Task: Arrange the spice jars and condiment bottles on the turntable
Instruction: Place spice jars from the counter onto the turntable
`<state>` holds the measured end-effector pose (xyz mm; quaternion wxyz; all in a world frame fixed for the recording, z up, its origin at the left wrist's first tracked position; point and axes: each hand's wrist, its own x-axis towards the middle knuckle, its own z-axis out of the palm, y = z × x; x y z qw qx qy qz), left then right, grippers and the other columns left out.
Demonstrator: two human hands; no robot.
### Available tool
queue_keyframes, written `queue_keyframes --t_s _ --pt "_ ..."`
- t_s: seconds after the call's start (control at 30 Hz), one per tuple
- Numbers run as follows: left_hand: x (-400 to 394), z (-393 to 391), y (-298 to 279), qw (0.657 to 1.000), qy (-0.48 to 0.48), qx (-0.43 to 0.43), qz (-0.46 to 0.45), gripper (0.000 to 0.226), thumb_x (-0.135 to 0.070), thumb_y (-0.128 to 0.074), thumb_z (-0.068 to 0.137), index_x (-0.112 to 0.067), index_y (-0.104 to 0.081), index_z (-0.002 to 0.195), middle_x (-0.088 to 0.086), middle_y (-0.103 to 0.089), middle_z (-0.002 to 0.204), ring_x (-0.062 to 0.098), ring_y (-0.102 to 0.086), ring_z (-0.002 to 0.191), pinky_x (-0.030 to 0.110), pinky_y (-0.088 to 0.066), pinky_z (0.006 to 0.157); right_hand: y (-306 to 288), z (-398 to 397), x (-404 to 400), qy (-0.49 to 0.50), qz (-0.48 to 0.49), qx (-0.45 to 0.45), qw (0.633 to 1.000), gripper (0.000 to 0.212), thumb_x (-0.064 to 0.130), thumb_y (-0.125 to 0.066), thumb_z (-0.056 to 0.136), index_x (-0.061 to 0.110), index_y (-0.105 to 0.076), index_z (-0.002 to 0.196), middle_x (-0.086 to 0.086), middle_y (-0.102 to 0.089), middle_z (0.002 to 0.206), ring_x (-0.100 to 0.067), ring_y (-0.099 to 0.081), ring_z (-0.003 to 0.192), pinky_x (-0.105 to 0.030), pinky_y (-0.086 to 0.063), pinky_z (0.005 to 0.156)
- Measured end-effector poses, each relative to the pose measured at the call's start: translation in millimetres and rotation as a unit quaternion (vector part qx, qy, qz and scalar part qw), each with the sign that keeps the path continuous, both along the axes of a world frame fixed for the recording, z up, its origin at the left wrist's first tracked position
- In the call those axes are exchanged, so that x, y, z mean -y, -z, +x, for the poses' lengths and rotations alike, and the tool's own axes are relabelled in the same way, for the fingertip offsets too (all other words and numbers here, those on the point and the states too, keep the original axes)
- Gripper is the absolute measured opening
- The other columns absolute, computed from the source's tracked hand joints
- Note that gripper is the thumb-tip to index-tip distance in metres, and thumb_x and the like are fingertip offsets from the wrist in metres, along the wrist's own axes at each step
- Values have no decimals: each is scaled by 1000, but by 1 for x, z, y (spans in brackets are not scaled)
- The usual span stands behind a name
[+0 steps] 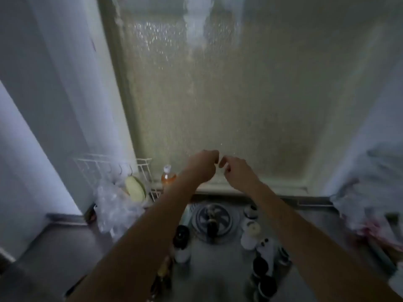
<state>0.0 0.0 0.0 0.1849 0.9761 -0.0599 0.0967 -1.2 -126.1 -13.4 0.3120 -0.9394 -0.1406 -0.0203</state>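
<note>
While both hands, left [201, 165] and right [236, 171], hover loosely curled, empty, mid-frame, turntable [212, 221] holds one bottle [212, 225]; jars [254, 233] remain around it.

Two hands [202, 165], one turntable [212, 221]

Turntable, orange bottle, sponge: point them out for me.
Turntable [227, 211], head view, bare right rim.
Orange bottle [168, 178], head view, orange body below the cap.
Sponge [135, 188], head view, pale face.
</note>
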Motion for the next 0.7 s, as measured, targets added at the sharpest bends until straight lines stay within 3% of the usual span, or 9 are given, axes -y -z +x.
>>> queue_keyframes --t_s 0.17,0.3,0.4,0.53,0.7 --pt "8 -12 127 994 -2 -106 -4 23 -5 -50 88 -3 -53 110 18 -58 117 34 -56 105 37 -44 85 124 -8 -18 22 7 -149 989 23 2 -44 89 0 -57 108 -19 -62 108 -34 -58 102 -32 -42 77" --pt "14 -28 233 992 -2 -119 -52 33 -4 -48 88 -5 -49 121 18 -59 119 35 -57 106 43 -46 88 217 -23 -20 96 138 -190 967 23 6 -45 90 3 -56 110 -20 -63 111 -32 -59 102 -28 -37 75" --pt "18 -34 290 995 12 -76 -64 39 -10 -50 90 -8 -44 128 17 -59 119 31 -60 99 37 -46 80 273 -24 -21 118 156 -138 971 19 13 -44 89 11 -54 106 -17 -64 107 -31 -59 94 -39 -47 75" --pt "20 -25 328 996 18 82 -37 35 -12 -54 87 -7 -50 122 16 -67 94 32 -62 75 38 -43 64 310 -14 -20 144 98 -19 985 23 22 -36 92 15 -50 109 -17 -64 102 -36 -59 90 -51 -51 73" --pt "19 -17 355 979 23 183 -82 34 -14 -51 86 -4 -54 118 19 -69 87 34 -62 74 39 -43 67 332 -13 -16 144 54 94 984 21 15 -37 91 10 -50 108 -19 -61 103 -38 -56 95 -52 -49 78"
